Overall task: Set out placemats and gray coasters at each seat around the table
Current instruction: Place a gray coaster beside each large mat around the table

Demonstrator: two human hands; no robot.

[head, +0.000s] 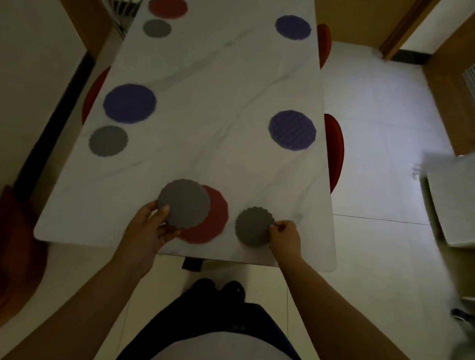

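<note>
table (211, 77): marble top, part laid.
red placemat (215, 226): at the table's 6 o'clock end, marking my seat.
spare gray coaster (184, 204): my left hand (151, 229) grips its 8 o'clock edge and holds it above the placemat. I judge it is reserved for another seat.
gray coaster (253, 227): flat at the placemat's 3 o'clock. My right hand (286, 237) pinches its 3 o'clock rim to position it.

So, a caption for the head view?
Left hand holds round gray coaster over round red placemat; right hand pinches second coaster.
</note>
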